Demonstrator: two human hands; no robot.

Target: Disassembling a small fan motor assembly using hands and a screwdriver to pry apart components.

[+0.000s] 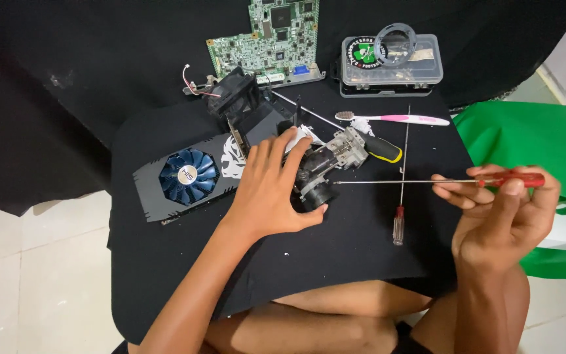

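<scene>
The lens assembly (325,172), a grey-and-black metal block with a round black barrel, sits near the middle of the black-draped surface (361,242), just right of a graphics card (188,177) with a blue fan. The left hand (271,190) lies over its left side, fingers spread and thumb tucked beneath the barrel. The long screwdriver (427,181) lies almost level, its long axis running left to right, tip pointing at the assembly from the right. The right hand (502,210) pinches its red handle between thumb and fingers. The tip seems just short of the metal, though contact is hard to judge.
</scene>
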